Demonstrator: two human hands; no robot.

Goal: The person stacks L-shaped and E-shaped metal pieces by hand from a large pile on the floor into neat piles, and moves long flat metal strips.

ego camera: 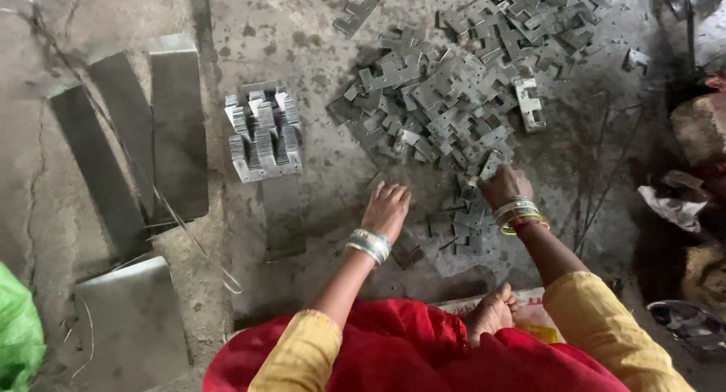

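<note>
On the concrete floor [318,29] in front of the seated person lies a wide loose heap of stamped metal pieces [446,97], grey and notched, far too many and too tangled to count. At the heap's near edge the right hand [505,186] has its fingers closed round one small piece [490,165] of that kind. Beside it, the left hand [386,207] rests on the floor with fingers together and curled downward; whether anything lies under it I cannot tell.

Judging from how things lie, the sorting looks early: one neat block of stacked pieces [265,133], standing on edge in about four rows, sits to the left of the heap, while most pieces remain loose. One lone piece [357,11] lies apart at the top.

Further left, four flat metal sheets [178,127] lie about the floor, and a fifth narrow strip [283,214] lies just below the block. A green bag [17,335] shows at the lower left corner.
</note>
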